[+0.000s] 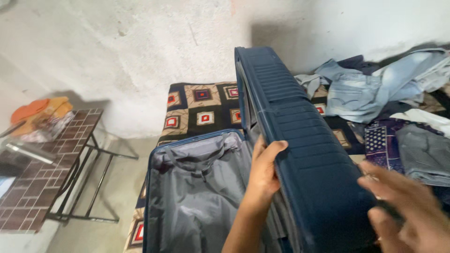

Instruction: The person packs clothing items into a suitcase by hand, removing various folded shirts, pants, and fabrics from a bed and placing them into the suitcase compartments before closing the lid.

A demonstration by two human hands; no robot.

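Dark blue ribbed hard-shell suitcase lid: stiff, bulky, likely light. Left hand grips lid edge; right hand open, blurred, against outer shell. Best hold: rim.

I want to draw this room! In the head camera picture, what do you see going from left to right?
Orange cloth → brick-patterned folding table → open suitcase's grey lining → left hand → blue suitcase lid → right hand, with the pile of jeans and clothes behind it.
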